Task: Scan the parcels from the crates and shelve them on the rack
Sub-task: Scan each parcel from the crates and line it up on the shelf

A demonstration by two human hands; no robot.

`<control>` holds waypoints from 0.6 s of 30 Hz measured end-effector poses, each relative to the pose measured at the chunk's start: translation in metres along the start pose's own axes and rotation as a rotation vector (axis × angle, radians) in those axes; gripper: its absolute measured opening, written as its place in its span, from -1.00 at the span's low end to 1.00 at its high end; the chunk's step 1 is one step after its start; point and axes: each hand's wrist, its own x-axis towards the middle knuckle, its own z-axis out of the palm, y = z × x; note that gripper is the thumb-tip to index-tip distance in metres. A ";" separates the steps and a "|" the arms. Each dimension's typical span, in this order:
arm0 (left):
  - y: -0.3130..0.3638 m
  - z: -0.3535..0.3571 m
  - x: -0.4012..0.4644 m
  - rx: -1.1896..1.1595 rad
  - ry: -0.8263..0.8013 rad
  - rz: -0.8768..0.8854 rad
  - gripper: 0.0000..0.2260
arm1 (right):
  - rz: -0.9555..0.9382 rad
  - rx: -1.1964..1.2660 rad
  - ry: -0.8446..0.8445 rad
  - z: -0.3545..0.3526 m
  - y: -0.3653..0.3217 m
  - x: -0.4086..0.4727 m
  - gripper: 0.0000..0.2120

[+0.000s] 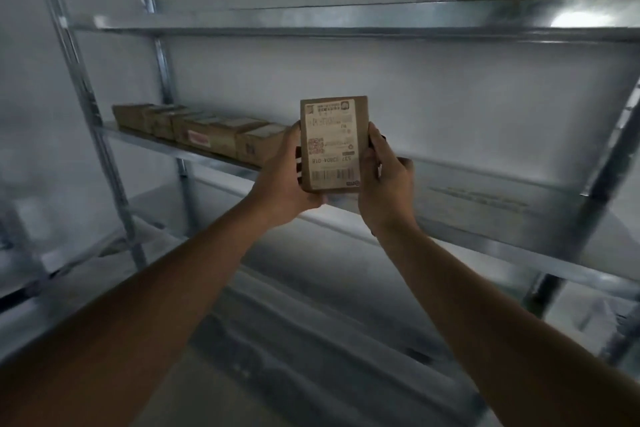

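Small brown parcel (pixel 333 144), white label facing camera, upright, before metal rack (pixel 346 19) middle shelf.

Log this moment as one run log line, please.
step: shelving | held: parcel, label toward camera | left hand and right hand grip its sides | target: middle shelf, beside row of boxes

Two bare forearms, no sleeves showing, end in a bare left hand (pixel 280 180) and bare right hand (pixel 388 184), ungloved.

metal rack (pixel 346 19), boxes (pixel 204 133) on shelf
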 end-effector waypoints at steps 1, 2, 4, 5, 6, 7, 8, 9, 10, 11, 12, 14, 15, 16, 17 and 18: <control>-0.011 -0.007 0.010 0.009 0.002 -0.003 0.01 | -0.007 -0.004 -0.008 0.013 0.001 0.010 -0.56; -0.022 -0.014 0.020 0.018 -0.001 -0.007 0.00 | -0.002 -0.007 -0.020 0.026 0.002 0.020 -0.56; -0.045 -0.026 0.040 0.050 0.002 -0.014 -0.03 | 0.022 0.002 -0.040 0.051 0.005 0.037 -0.56; -0.058 -0.032 0.050 0.067 0.003 -0.013 -0.04 | 0.033 0.002 -0.044 0.063 0.007 0.046 -0.56; -0.070 -0.037 0.060 0.082 0.003 -0.013 -0.06 | 0.042 -0.007 -0.042 0.076 0.010 0.054 -0.56; -0.083 -0.043 0.070 0.098 0.005 -0.010 -0.07 | 0.048 -0.020 -0.037 0.090 0.012 0.062 -0.56; -0.097 -0.048 0.080 0.107 0.007 0.003 -0.08 | 0.052 -0.037 -0.029 0.105 0.015 0.071 -0.56; -0.112 -0.053 0.092 0.102 0.006 0.019 -0.09 | 0.056 -0.059 -0.019 0.120 0.019 0.080 -0.56; -0.126 -0.058 0.103 0.087 0.003 0.033 -0.09 | 0.061 -0.078 -0.007 0.137 0.024 0.090 -0.56; -0.140 -0.063 0.114 0.075 -0.004 0.037 -0.08 | 0.066 -0.079 0.009 0.152 0.028 0.098 -0.56; -0.153 -0.068 0.125 0.074 -0.008 0.043 -0.07 | 0.072 -0.071 0.026 0.166 0.032 0.107 -0.56; -0.177 -0.078 0.148 0.099 -0.029 0.076 -0.03 | 0.101 -0.073 0.064 0.194 0.038 0.122 -0.55; -0.188 -0.083 0.160 0.124 -0.049 0.100 -0.03 | 0.116 -0.077 0.079 0.205 0.039 0.128 -0.56; -0.198 -0.089 0.171 0.148 -0.073 0.124 -0.03 | 0.131 -0.086 0.092 0.216 0.039 0.133 -0.56; -0.207 -0.095 0.182 0.162 -0.101 0.149 -0.03 | 0.146 -0.107 0.102 0.225 0.037 0.139 -0.57; -0.215 -0.100 0.192 0.171 -0.134 0.172 -0.03 | 0.166 -0.135 0.108 0.232 0.034 0.144 -0.57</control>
